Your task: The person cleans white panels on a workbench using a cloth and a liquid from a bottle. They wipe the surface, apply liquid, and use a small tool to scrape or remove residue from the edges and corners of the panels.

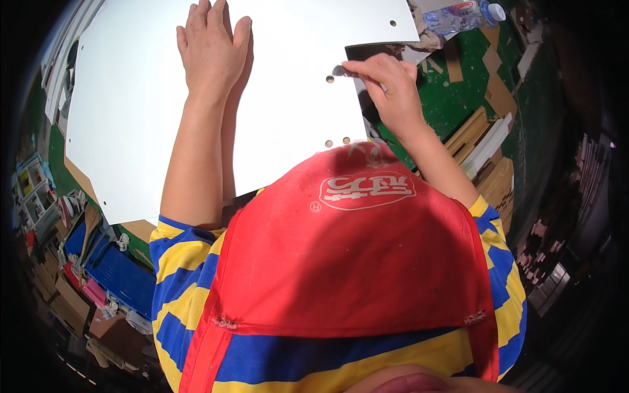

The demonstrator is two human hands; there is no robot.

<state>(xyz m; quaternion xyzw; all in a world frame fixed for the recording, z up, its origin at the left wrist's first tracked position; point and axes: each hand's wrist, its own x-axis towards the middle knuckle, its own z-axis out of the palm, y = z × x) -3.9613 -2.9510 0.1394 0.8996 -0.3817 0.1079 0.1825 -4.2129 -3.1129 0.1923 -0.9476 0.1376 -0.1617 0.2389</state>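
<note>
A large white panel (285,113) with drilled round holes lies before me. My left hand (212,54) rests palm down on its upper part, fingers and thumb apart, holding nothing. At the panel's right edge, my right hand (390,81) pinches a small dark, thin piece (344,71) between thumb and forefinger; its exact kind is unclear. The tip of this piece is just beside a hole (330,79) in the panel. Two more holes (337,142) sit lower down, near my red apron (354,245). Another hole (392,23) shows at the upper right.
A clear plastic bottle (459,15) lies at the top right, beyond the panel. Cardboard scraps (500,96) and stacked board strips (474,142) are on the green floor (442,108). To the lower left are a blue container (123,277), a broom (91,221) and cardboard boxes (71,304).
</note>
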